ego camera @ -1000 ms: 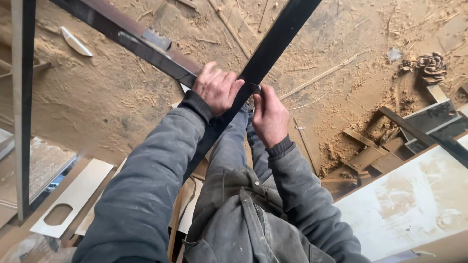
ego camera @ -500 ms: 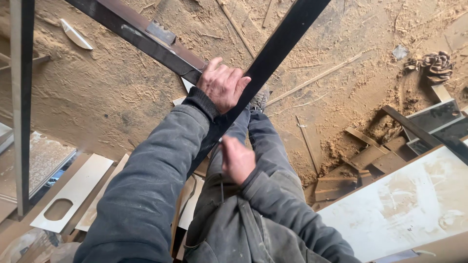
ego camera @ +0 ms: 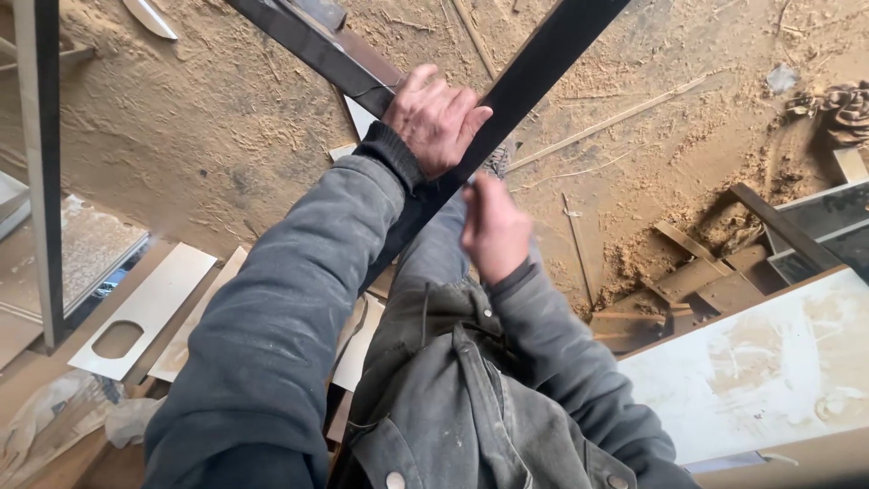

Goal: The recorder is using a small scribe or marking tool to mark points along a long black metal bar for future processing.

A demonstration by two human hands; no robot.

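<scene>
My left hand (ego camera: 434, 118) is closed around a black flat metal bar (ego camera: 543, 63) that slants from the top right down past my grey jacket sleeve. A second dark bar (ego camera: 299, 36) comes in from the upper left and meets it under that hand. My right hand (ego camera: 493, 226) hovers just below the slanted bar, close to it, with its back to the camera and its fingers curled out of sight. Whether it holds anything is hidden. My legs and one shoe (ego camera: 496, 161) show beneath the bars.
The floor (ego camera: 208, 136) is thick with sawdust. A grey metal post (ego camera: 41, 163) stands at the left, beside a white board with an oval cutout (ego camera: 136, 317). A large white panel (ego camera: 769, 380) lies at the lower right, with wood offcuts (ego camera: 688, 272) and dark metal profiles (ego camera: 815, 217) behind it.
My right hand let go of the slanted bar, dropped toward my waist, and has now risen back close under it. My left hand kept its grip.
</scene>
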